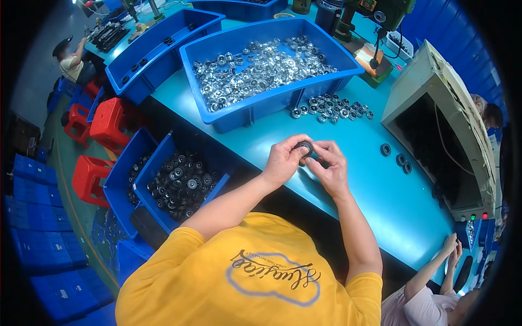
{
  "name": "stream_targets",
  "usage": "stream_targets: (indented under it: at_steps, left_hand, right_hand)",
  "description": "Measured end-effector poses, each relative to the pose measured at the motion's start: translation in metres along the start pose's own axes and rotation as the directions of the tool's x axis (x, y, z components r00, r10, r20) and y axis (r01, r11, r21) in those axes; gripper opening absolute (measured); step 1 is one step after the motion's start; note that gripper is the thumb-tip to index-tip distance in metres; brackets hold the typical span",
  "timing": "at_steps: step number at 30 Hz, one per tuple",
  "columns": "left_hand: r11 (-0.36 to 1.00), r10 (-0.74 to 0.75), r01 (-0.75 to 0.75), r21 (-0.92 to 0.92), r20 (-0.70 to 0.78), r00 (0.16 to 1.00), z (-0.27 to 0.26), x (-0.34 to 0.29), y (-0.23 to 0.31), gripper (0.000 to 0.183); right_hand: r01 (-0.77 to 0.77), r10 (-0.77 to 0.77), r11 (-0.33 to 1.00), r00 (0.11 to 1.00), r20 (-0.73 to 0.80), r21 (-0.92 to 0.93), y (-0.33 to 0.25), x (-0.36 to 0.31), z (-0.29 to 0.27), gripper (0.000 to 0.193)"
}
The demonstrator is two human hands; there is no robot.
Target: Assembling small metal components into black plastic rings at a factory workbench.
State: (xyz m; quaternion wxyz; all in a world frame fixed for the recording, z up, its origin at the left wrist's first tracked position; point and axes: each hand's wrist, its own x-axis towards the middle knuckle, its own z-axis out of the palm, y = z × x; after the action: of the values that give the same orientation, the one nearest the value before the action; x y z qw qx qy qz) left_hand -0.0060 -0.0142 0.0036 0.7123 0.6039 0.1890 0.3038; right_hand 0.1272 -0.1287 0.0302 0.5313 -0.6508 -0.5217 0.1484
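- Your left hand (281, 163) is curled, thumb and fingers pinched.
- Your right hand (333, 171) faces it, fingers bent, thumb pointing inward.
- Your left forearm (231, 209) and right forearm (356, 231) converge ahead.

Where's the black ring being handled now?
Head view, near centre: the black ring is held between the left hand and right hand, below the loose silver parts.

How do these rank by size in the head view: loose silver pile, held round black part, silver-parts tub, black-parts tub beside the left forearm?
Largest to smallest:
1. Silver-parts tub
2. Black-parts tub, partly covered
3. Loose silver pile
4. Held round black part
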Motion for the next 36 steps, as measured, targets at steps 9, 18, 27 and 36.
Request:
stream_targets:
  at_steps: [9, 18, 27, 36]
  left_hand:
    - [0.988, -0.073, 0.09, -0.125, 0.134, 0.988, -0.001, 0.01, 0.004, 0.027]
    - [0.99, -0.128, 0.128, 0.053, -0.007, 0.992, 0.011, 0.007, 0.006, 0.025]
    - [0.991, -0.116, 0.125, -0.056, 0.148, 0.982, -0.008, 0.012, 0.01, 0.028]
    - [0.993, -0.119, 0.116, 0.034, 0.104, 0.987, -0.002, 0.012, 0.006, 0.034]
  right_hand:
    - [-0.143, 0.159, 0.966, 0.985, -0.062, 0.213, 0.018, 0.001, 0.002, 0.028]
    - [-0.029, 0.031, 0.999, 0.998, -0.056, 0.025, 0.022, -0.007, -0.005, 0.029]
    - [-0.249, 0.266, 0.931, 0.964, -0.029, 0.268, 0.02, 0.0, 0.0, 0.027]
    - [-0.199, 0.216, 0.948, 0.976, -0.04, 0.249, 0.02, -0.003, 0.002, 0.026]
